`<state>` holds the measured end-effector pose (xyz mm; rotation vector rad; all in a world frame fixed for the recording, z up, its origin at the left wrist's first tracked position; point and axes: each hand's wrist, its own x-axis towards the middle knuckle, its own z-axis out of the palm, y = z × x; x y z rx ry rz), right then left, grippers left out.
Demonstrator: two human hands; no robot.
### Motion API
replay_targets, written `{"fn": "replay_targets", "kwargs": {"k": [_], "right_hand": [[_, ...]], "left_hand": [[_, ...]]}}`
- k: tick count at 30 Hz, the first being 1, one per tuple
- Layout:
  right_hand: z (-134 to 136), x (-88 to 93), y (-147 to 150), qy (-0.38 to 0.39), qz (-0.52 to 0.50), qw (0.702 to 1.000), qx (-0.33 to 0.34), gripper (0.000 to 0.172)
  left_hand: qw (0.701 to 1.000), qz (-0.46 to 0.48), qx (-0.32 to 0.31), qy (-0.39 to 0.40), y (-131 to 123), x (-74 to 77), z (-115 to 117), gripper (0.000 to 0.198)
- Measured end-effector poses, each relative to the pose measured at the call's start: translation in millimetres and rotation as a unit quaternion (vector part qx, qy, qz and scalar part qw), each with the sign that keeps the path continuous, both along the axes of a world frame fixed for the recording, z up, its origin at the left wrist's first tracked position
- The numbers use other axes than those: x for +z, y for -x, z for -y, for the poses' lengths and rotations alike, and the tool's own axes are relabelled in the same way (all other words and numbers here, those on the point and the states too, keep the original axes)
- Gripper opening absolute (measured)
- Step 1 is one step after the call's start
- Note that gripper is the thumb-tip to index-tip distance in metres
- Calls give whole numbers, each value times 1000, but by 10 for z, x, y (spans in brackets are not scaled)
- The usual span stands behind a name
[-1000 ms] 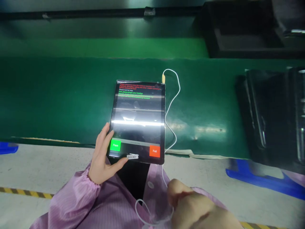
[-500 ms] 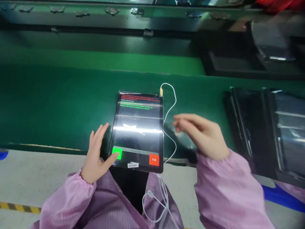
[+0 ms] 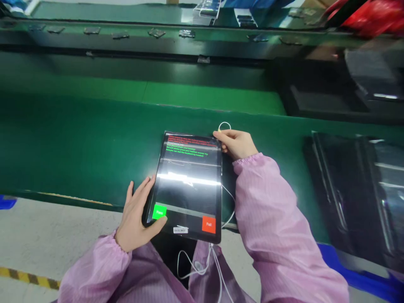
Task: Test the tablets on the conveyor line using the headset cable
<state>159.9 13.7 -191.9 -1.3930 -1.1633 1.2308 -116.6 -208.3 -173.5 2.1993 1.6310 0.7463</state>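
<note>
"Between the fingers of the left hand [image 3: 137,219] and the right hand [image 3: 238,144], what's lying?"

"A tablet [image 3: 189,181] is lying there, face up."

"What are they gripping?"

"The left are resting spread along its edge; the right are pinching a yellow plug [image 3: 219,130], white cable [image 3: 224,123] looping just beyond them."

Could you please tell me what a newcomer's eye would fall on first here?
Probably the tablet in the middle, its green button lower left, its red button lower right. The left hand rests at its lower left; the right hand pinches the plug at its top right. A red bundle stands out upper right.
</note>
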Motion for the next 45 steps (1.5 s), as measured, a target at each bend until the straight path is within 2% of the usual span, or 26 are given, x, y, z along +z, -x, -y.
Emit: {"fn": "replay_targets", "kwargs": {"k": [18,27,37,40,45], "right_hand": [[19,41,50,-14,-31,998,-45,16],[30,56,45,-16,-31,999,-40,15],[28,43,22,0,-37,999,-32,19],[10,45,-4,28,-43,999,1,24],[0,44,47,26,-90,995,33,36]], "left_hand": [[999,-3,-21,-24,18,-40,-49,72],[1000,8,-9,-20,13,-44,-49,64],[999,38,-25,-3,43,-32,-25,69],[998,46,-46,7,36,-4,-6,82],[998,-50,0,23,-52,3,5,138]]}}
